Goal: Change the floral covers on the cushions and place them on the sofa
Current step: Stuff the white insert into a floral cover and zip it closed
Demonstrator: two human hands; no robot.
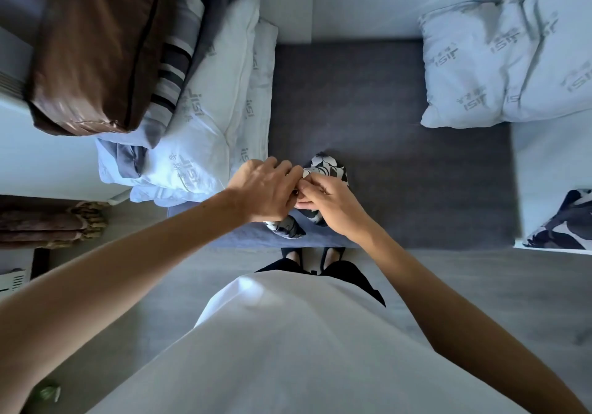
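Floral cover (325,170) bunched at frame centre on grey sofa seat (384,157), poking out above and below both hands. Left hand (262,189) and right hand (326,202) touching, fingers curled, pinching it. Bare cushions upper left (205,125), upper right (499,67).

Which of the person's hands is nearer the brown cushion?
Left. The left hand grips the floral cover on the side towards the brown cushion; the right hand grips it on the far side.
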